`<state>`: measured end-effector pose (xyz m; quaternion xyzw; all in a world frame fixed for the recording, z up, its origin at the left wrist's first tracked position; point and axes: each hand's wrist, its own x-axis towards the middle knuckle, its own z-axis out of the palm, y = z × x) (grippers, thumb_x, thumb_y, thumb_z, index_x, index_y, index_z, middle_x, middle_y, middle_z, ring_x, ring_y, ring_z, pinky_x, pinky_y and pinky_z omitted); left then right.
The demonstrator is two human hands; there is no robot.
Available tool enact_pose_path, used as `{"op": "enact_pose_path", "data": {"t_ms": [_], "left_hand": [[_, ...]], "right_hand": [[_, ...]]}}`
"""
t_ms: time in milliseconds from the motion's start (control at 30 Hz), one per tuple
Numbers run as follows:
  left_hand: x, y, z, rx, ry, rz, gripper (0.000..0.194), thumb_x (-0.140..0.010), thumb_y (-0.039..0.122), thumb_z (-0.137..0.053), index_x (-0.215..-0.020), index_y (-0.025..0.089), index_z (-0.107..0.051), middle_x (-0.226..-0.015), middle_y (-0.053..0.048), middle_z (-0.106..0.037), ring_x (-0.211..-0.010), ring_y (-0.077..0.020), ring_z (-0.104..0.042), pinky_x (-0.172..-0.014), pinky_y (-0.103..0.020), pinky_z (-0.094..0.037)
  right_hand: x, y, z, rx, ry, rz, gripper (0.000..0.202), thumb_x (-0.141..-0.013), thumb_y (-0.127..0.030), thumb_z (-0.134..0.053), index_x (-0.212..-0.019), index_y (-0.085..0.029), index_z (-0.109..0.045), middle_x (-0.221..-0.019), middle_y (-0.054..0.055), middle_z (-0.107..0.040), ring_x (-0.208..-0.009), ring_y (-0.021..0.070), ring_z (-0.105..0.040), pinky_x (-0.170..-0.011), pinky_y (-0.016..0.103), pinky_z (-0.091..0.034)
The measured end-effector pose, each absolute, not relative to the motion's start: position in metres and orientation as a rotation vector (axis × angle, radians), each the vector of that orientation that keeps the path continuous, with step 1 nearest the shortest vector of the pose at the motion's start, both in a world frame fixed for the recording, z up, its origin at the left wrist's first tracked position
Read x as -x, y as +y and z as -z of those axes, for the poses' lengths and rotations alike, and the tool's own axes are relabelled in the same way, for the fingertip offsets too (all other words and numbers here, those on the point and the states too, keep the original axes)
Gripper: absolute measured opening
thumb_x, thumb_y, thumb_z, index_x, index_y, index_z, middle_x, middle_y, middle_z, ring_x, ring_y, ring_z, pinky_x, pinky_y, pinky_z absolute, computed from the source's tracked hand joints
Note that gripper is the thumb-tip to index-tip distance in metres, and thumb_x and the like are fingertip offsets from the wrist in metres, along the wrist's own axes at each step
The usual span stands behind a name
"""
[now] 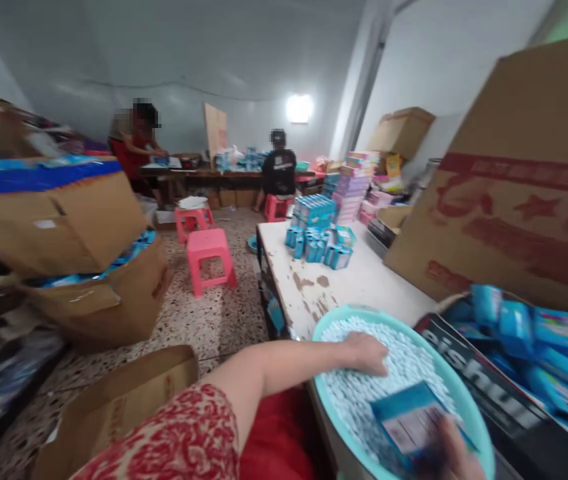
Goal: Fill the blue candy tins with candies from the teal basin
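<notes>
A light-green basin (479, 427) full of small pale blue-white pellets (409, 353) sits at the near end of the table. My left hand (368, 353) rests in the pellets with its fingers curled under, and what they hold is hidden. Over the near side of the basin, my right hand (457, 450) grips a small blue box (409, 427), tilted with a pale printed panel facing up. This hand is partly blurred at the bottom of the view.
An open carton (494, 393) of blue boxes stands right of the basin. Small blue boxes (314, 243) stand farther along the white table (364, 287). Large cartons (109, 313) fill the left. Pink stools (210, 257) stand on the floor. Two people (279, 172) sit at the back.
</notes>
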<state>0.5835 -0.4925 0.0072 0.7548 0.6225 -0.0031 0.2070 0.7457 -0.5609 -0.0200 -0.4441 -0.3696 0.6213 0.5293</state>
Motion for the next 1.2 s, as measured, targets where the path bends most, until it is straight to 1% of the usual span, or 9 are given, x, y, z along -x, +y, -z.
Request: {"op": "enact_pose_path", "data": {"t_ms": [100,200,467,600,700,833,933,1033,1200], "left_hand": [[-0.578,-0.488,-0.001,-2.125,1.749,-0.013,0.040,-0.077,0.038,-0.048,-0.105,0.016,-0.064,-0.110,-0.013,-0.065,-0.105,-0.0313,-0.059,-0.082,-0.040,-0.048],[-0.575,-0.487,0.001,-2.113,1.727,-0.036,0.037,-0.073,0.037,-0.049,-0.100,0.016,-0.066,-0.106,-0.013,-0.066,-0.102,-0.0302,-0.060,-0.081,-0.040,-0.048],[-0.579,-0.481,0.000,-1.956,1.809,-0.191,0.030,-0.065,0.028,-0.056,-0.089,0.014,-0.068,-0.098,-0.016,-0.068,-0.100,-0.0326,-0.060,-0.084,-0.041,-0.046],[-0.578,-0.474,0.002,-1.891,1.763,-0.282,0.023,-0.064,0.027,-0.056,-0.081,0.017,-0.067,-0.087,-0.011,-0.067,-0.094,-0.0299,-0.060,-0.082,-0.038,-0.045],[-0.578,-0.474,0.003,-1.765,1.687,-0.369,0.014,-0.063,0.028,-0.056,-0.070,0.017,-0.062,-0.072,-0.005,-0.063,-0.082,-0.0242,-0.060,-0.073,-0.031,-0.045],[-0.567,-0.479,-0.002,-1.364,1.479,-0.590,0.020,-0.070,0.035,-0.052,-0.072,0.016,-0.056,-0.067,-0.001,-0.059,-0.064,-0.0144,-0.055,-0.055,-0.022,-0.042],[-0.555,-0.479,-0.010,-0.789,1.236,-0.767,0.028,-0.071,0.043,-0.052,-0.079,0.016,-0.054,-0.070,-0.003,-0.060,-0.055,-0.0113,-0.053,-0.045,-0.020,-0.037],[-0.550,-0.477,-0.025,-0.377,1.082,-0.835,0.025,-0.073,0.041,-0.055,-0.080,0.017,-0.053,-0.065,-0.001,-0.058,-0.050,-0.0090,-0.052,-0.041,-0.016,-0.034],[-0.566,-0.477,-0.067,-0.376,0.895,-1.051,0.023,-0.069,0.036,-0.062,-0.072,0.017,-0.049,-0.057,0.005,-0.050,-0.045,-0.0075,-0.050,-0.036,-0.015,-0.031]], "right_hand": [[-0.751,-0.558,0.025,1.166,-0.689,-1.427,0.049,-0.066,-0.046,-0.073,-0.109,-0.024,-0.062,-0.094,0.001,-0.070,-0.077,0.0222,-0.065,-0.066,0.036,-0.055],[-0.746,-0.556,0.024,1.184,-0.611,-1.409,0.049,-0.067,-0.045,-0.072,-0.112,-0.028,-0.063,-0.099,-0.001,-0.071,-0.084,0.0226,-0.066,-0.067,0.035,-0.056],[-0.736,-0.552,0.014,1.085,-0.478,-1.427,0.045,-0.061,-0.044,-0.077,-0.098,-0.022,-0.065,-0.083,-0.002,-0.072,-0.077,0.0205,-0.068,-0.072,0.036,-0.056],[-0.730,-0.550,0.000,1.005,-0.315,-1.453,0.048,-0.051,-0.037,-0.083,-0.091,-0.020,-0.065,-0.081,-0.002,-0.072,-0.067,0.0188,-0.066,-0.071,0.037,-0.057],[-0.728,-0.549,-0.003,0.989,-0.267,-1.448,0.050,-0.049,-0.037,-0.085,-0.090,-0.019,-0.064,-0.078,-0.002,-0.071,-0.065,0.0187,-0.065,-0.069,0.037,-0.057],[-0.731,-0.550,-0.001,1.028,-0.285,-1.398,0.053,-0.049,-0.040,-0.085,-0.092,-0.019,-0.063,-0.079,-0.001,-0.070,-0.067,0.0176,-0.064,-0.067,0.032,-0.054],[-0.734,-0.554,-0.006,1.138,-0.449,-1.292,0.054,-0.049,-0.042,-0.085,-0.092,-0.019,-0.063,-0.076,-0.001,-0.068,-0.065,0.0168,-0.062,-0.063,0.028,-0.052],[-0.733,-0.558,-0.021,1.341,-0.774,-1.133,0.051,-0.050,-0.044,-0.084,-0.090,-0.019,-0.064,-0.074,0.000,-0.067,-0.065,0.0183,-0.061,-0.059,0.028,-0.049],[-0.716,-0.556,-0.042,1.523,-1.211,-0.898,0.042,-0.060,-0.048,-0.077,-0.088,-0.019,-0.064,-0.075,0.002,-0.067,-0.066,0.0195,-0.061,-0.059,0.028,-0.048]]}}
